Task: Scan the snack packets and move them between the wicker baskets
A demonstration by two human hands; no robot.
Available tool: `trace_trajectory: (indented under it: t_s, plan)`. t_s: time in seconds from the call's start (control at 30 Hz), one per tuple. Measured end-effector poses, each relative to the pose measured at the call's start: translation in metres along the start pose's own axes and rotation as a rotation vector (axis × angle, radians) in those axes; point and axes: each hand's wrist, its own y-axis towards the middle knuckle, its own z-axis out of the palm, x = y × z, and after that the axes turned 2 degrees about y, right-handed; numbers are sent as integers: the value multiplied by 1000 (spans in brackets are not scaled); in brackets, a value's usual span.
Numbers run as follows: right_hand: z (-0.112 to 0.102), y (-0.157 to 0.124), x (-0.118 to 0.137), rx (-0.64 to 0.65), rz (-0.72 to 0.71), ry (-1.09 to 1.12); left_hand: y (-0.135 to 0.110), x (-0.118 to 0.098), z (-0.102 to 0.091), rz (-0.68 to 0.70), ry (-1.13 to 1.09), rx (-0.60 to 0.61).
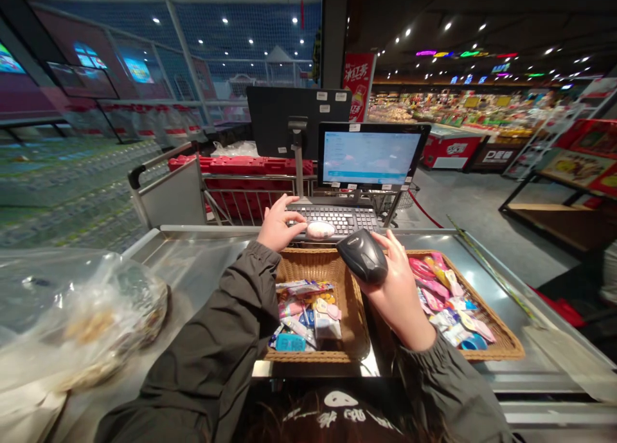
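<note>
My left hand rests on the left end of a black keyboard with its fingers spread over the keys. My right hand is wrapped round a black handheld barcode scanner, held up above two wicker baskets. A lit monitor stands behind the keyboard. A pale oval thing lies on the keyboard's front edge.
The left wicker basket and the right wicker basket hold several small packaged goods, on a steel checkout counter. A clear plastic bag lies at the left. Red shopping carts stand behind the counter. Shop shelves fill the right background.
</note>
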Motion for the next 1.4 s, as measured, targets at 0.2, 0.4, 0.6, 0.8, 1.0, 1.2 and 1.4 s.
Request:
trace_trajectory:
  t_s: [0.2,0.4,0.6,0.8,1.0,1.2,1.4]
  plan:
    - [12,-10,-7,49,11,22,-27,18,17,-17,70,184]
    - [25,-25,-13,125,79,31,-61,45,44,-38,121,381]
    - [27,-31,-15,139,69,47,-92,74,71,-47,215,612]
    - [30,-34,-16,166,84,61,-118,83,94,-59,333,752]
    - [29,-37,-21,175,94,80,-121,87,106,32,411,784]
    - [14,-42,-30,154,134,48,-106,70,107,175,462,698]
    - [-26,-47,-54,-30,209,-45,-71,12,123,311,317,571]
